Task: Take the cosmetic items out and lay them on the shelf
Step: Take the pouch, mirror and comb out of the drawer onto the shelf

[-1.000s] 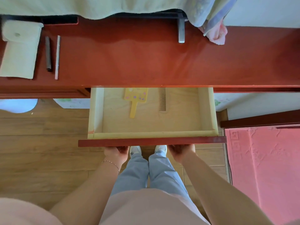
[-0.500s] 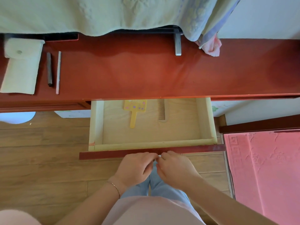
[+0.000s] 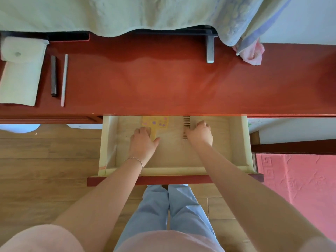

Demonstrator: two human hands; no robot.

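The left hand lies in the open drawer with its fingers curled over the handle of the yellow hand mirror; whether it has closed a grip cannot be told. The right hand is bunched beside the brown comb, touching its edge, and its grip is likewise unclear. Both items sit toward the back of the drawer, partly under the edge of the red shelf. On that shelf, far left, lie a pale pouch, a dark stick and a light stick. The thin, flat comb may slip from the fingertips, and lifting either item too early could knock it against the shelf edge overhead.
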